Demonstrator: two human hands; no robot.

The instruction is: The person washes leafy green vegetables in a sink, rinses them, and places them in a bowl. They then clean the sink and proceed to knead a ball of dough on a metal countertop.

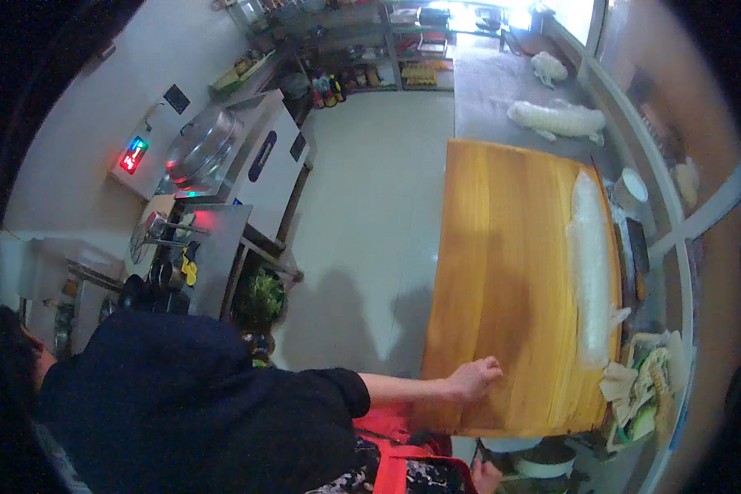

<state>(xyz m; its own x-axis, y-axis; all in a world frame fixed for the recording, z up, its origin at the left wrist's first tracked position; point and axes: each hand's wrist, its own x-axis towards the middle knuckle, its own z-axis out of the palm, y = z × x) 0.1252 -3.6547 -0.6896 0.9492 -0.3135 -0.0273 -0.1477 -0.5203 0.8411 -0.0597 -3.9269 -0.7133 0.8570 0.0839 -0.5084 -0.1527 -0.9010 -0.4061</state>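
Observation:
A large wooden work board [500, 234] spans the right side of the view. My left hand [474, 378] is over its near part, fingers curled in loosely, with no object visible in it. A black short sleeve ends above that forearm, and a red apron [383, 423] shows below it. Low in the picture, beside the board's near edge, is my right hand [485, 477], small and partly cut off; its fingers cannot be made out. Along the board's far side lies a long pale roll, apparently dough, under clear plastic film [590, 272].
On the steel counter [478, 92] rest a long film-wrapped pale bundle [556, 120] and a smaller one [549, 68]. A white tub [631, 187] and a cloth-filled basket [642, 395] flank the board. Leftward stand a metal steamer [204, 145], a steel table [219, 238] and leafy greens [262, 296].

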